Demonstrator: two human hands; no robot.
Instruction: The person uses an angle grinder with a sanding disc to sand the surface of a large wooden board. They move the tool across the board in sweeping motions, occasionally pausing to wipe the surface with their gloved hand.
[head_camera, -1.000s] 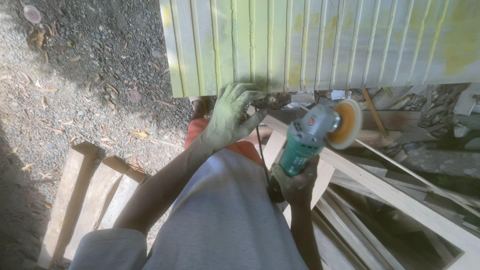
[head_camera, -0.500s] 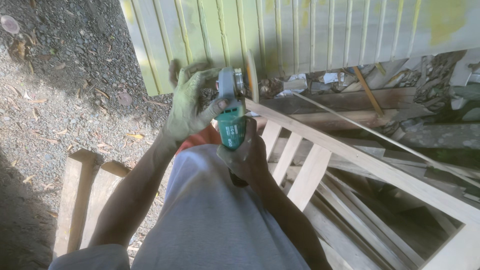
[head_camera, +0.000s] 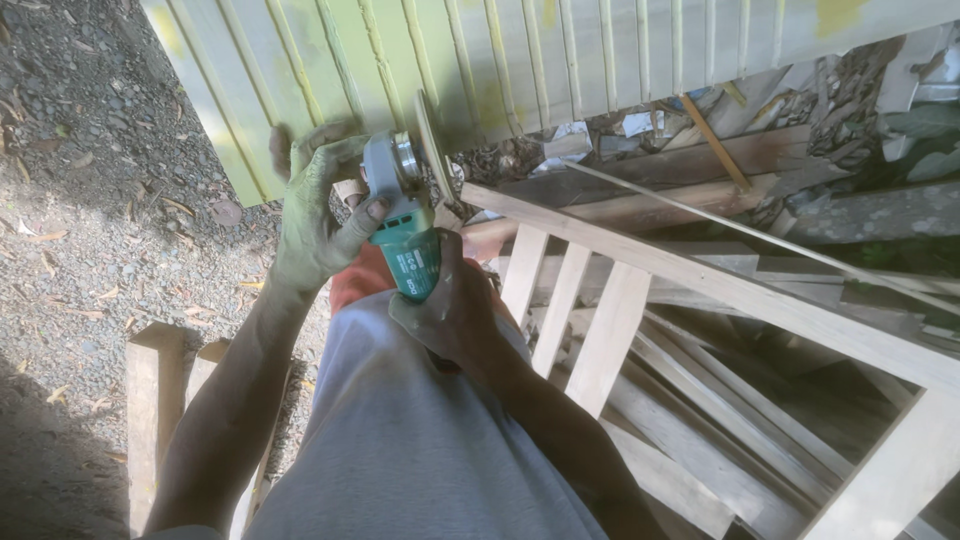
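Grinder (head_camera: 405, 225) raised closer to green slatted panel (head_camera: 400, 70); left hand (head_camera: 315, 215) and right hand (head_camera: 450, 315) both grasping it.

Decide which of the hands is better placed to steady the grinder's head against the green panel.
Left. The left hand already grips the angle grinder at its head, by the disc and the green slatted panel. The right hand holds the rear body, farther back.

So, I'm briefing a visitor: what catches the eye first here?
A green angle grinder at centre, gripped by both the left hand and the right hand, its disc against a pale green ribbed panel at the top. To the right lies a bare wooden slatted frame.
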